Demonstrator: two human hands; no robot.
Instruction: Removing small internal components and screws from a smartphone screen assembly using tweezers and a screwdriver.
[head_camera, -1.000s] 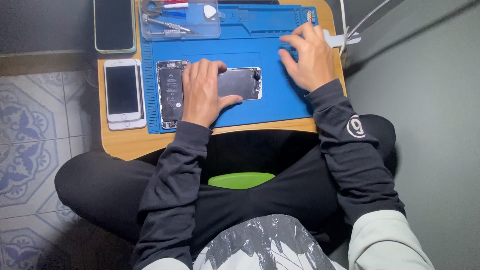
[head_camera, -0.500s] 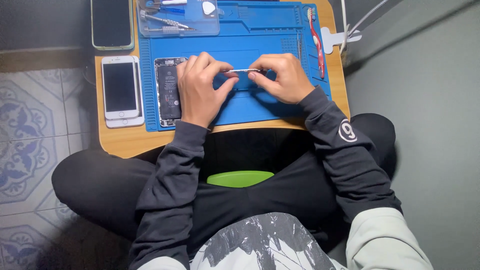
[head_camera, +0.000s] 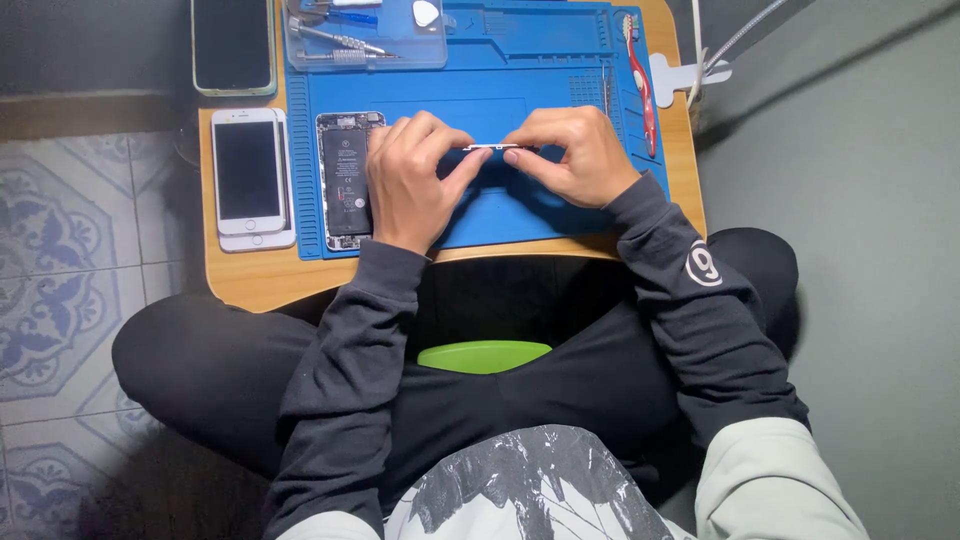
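My left hand (head_camera: 412, 180) and my right hand (head_camera: 575, 155) meet over the blue work mat (head_camera: 520, 210), both pinching a thin phone screen panel (head_camera: 492, 147) held on edge between the fingertips. An opened phone body (head_camera: 345, 180) with its battery and boards showing lies on the mat just left of my left hand, partly hidden by it.
Two white phones stacked (head_camera: 250, 180) lie on the wooden lap table (head_camera: 260, 280) left of the mat. A dark phone (head_camera: 232, 45) sits at the far left. A clear tray with tools (head_camera: 365, 35) is at the mat's top. A red toothbrush (head_camera: 640, 75) lies at right.
My right hand came back from the far right of the mat. The screen panel, flat under my left hand a second ago, is now lifted on edge between both hands.
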